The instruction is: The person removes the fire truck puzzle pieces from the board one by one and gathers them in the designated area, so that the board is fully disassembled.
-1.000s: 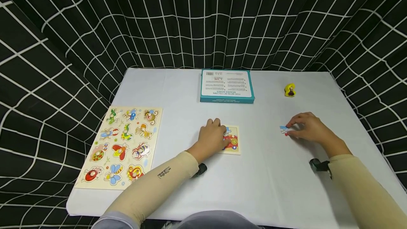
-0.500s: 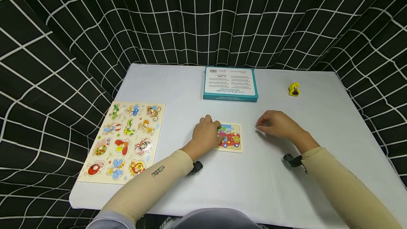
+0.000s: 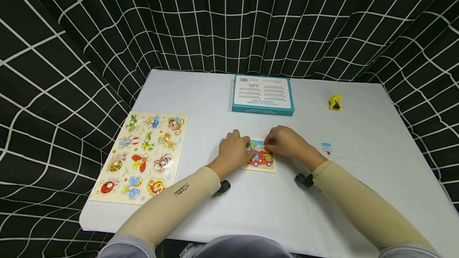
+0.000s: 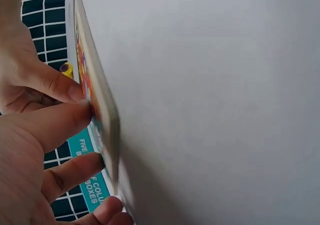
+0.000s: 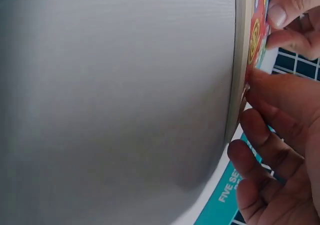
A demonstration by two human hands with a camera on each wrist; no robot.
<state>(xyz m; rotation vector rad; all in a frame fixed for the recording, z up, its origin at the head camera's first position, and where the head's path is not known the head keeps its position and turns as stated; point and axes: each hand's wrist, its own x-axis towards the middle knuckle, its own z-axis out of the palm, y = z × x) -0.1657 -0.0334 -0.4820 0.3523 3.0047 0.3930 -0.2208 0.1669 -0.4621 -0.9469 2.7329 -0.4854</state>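
Note:
A small wooden jigsaw puzzle (image 3: 266,163) with a red truck picture lies flat on the white table. My left hand (image 3: 231,150) holds its left side, thumb on the picture and other fingers along the far edge. At the upper right corner, my right hand (image 3: 287,142) pinches a puzzle piece with thumb and index finger; the fingertips mostly hide it. The right wrist view shows the right thumb (image 5: 272,87) against the picture, close to the left hand (image 5: 295,17). A loose blue puzzle piece (image 3: 326,146) with a red spot lies to the right.
A larger wooden peg puzzle board (image 3: 181,134) with several insects lies at the left. The teal and white box (image 3: 263,94) lies at the back. A yellow piece (image 3: 335,102) lies at the back right. A black gridded curtain (image 3: 215,19) surrounds the table.
My right hand has left the loose blue piece on the table and moved left to the puzzle's upper right corner. My left hand has stayed on the puzzle.

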